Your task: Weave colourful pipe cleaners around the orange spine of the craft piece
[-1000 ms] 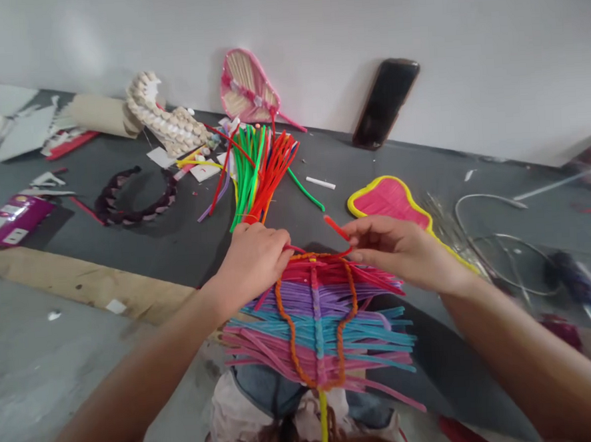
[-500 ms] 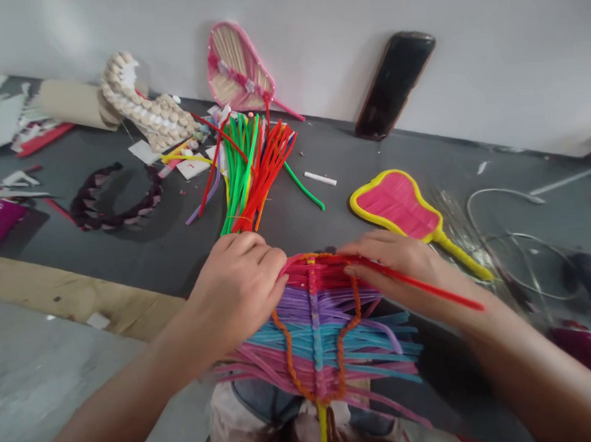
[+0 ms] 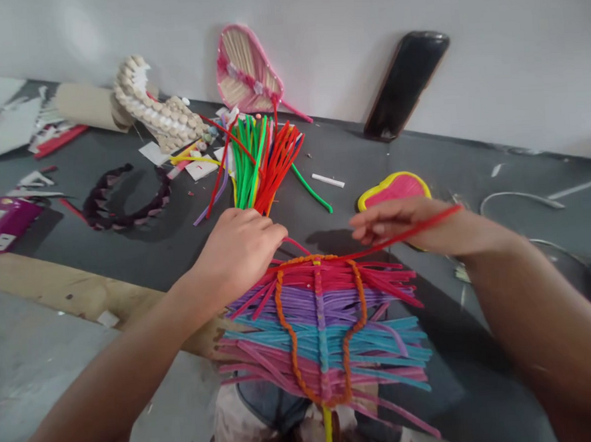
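A woven piece of pipe cleaners [image 3: 326, 319] lies over my lap, with red, purple, blue and pink bands inside an orange outline and a yellow stem at the bottom. My left hand [image 3: 237, 251] is closed on its upper left edge, at the red band. My right hand [image 3: 410, 224] is raised at the upper right, pinching a red pipe cleaner [image 3: 401, 236] that runs from the top of the weave out past my wrist.
A bundle of green, red and orange pipe cleaners [image 3: 259, 166] lies just beyond my left hand. A pink fan with a yellow rim [image 3: 393, 188], a black phone [image 3: 407, 84] leaning on the wall, a dark braided ring [image 3: 124, 201], wire hoops [image 3: 519, 197] and a shell-like craft [image 3: 162, 119] surround them.
My right hand lifted off the weave and pulled the red pipe cleaner up and to the right. My left hand stayed on the upper left edge.
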The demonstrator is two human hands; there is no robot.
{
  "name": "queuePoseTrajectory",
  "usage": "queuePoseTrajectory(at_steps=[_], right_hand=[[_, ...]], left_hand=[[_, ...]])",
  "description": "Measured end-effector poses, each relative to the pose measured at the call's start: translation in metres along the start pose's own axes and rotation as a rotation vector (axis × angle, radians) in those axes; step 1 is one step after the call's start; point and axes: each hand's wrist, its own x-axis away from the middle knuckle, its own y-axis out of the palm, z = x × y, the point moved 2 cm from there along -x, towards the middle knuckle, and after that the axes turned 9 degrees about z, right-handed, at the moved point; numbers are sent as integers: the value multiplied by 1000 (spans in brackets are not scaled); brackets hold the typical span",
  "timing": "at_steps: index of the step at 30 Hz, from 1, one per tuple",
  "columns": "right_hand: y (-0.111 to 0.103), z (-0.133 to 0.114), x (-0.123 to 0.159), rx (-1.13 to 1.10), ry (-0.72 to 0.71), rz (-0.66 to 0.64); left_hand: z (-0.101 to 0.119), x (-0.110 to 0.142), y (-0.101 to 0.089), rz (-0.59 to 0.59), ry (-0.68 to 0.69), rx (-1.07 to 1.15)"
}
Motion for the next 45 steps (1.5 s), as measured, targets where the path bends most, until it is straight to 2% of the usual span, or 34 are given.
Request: queuePoseTrajectory(at_steps=[2,3,6,8,10,13,16,19,22,28,34,40,42,45], right_hand=[[-3,-6,-18,-60,21,77],[2,-11,-26,-40,25,54],[30,-23,-43,73,18,-130],[48,-28,-46,119,5,-188],[61,-29,-44,137,7,-152],[68,-25,-38,131,53,-7],[69,-23,-33,188,33,65],[69,-23,-32,282,-17,80],[66,-21,-32,261,-27,48],[59,-21,-32,206,-21,-36],[52,-18,-31,220,-67,-41],[12,-16,-8,388,-41,61],[5,-19,6,458,17,0],[8,-22,22,578,96,-89]], left_hand=[[0,-1,-1,56,3,6],[0,-2,-2,90,6,10],[3,-1,-5,183,18,12],[7,1,-7,249,5,-3],[13,6,-10,332,-29,-28],[24,18,-11,439,-47,-66],[34,31,-6,424,-28,-81],[35,40,1,366,-86,-56],[30,46,4,323,-161,-34],[31,53,-2,397,-165,5],[36,46,-11,420,-65,48],[41,40,-8,505,198,83],[43,36,-1,472,255,113],[44,26,10,413,250,205]])
